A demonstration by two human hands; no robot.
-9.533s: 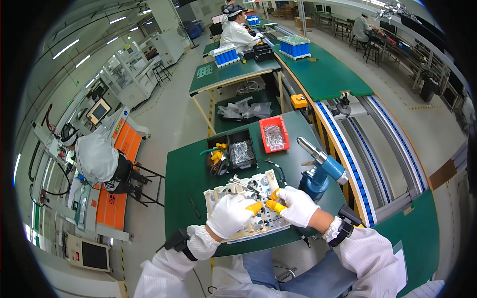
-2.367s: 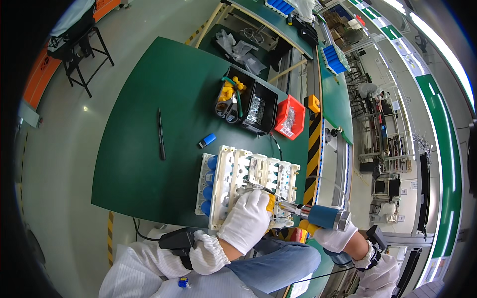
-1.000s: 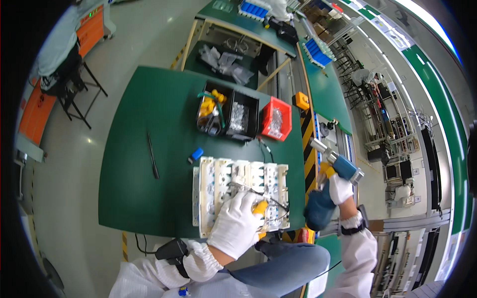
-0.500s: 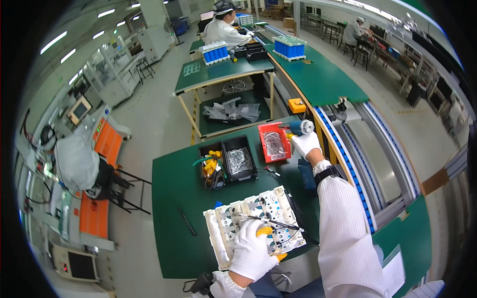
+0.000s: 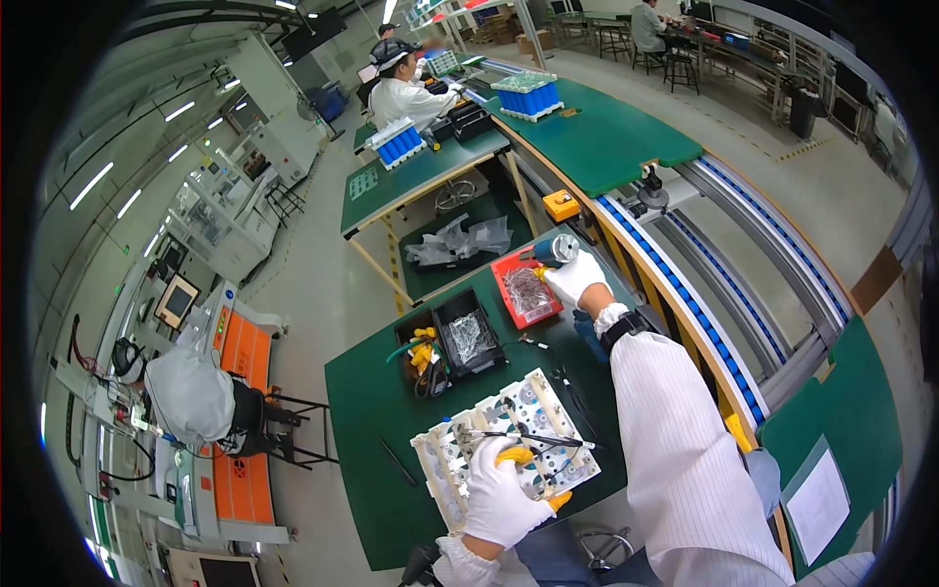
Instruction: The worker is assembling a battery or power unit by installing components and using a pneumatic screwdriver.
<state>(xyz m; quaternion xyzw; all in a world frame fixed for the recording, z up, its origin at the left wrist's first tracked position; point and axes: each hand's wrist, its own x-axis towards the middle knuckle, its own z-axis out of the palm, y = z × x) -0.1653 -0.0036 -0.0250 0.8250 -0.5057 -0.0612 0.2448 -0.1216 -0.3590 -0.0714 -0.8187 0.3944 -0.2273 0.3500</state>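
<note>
My left hand (image 5: 502, 494), in a white glove, grips yellow-handled pliers (image 5: 528, 457) over a white moulded tray (image 5: 509, 440) of round cells on the green bench (image 5: 372, 430). My right arm reaches far forward. My right hand (image 5: 575, 276), also gloved, holds a blue electric screwdriver (image 5: 552, 251) beside the red bin (image 5: 526, 291) of small screws.
Two black bins (image 5: 452, 340) with parts and yellow-handled tools sit behind the tray. A black pen (image 5: 396, 462) lies at the left. A conveyor (image 5: 704, 284) runs along the right. A person in white (image 5: 406, 90) works at a far bench. A covered chair (image 5: 191, 396) stands left.
Over the last second my right hand has carried the screwdriver from beside the tray forward to the red bin. My left hand has stayed on the tray with the pliers.
</note>
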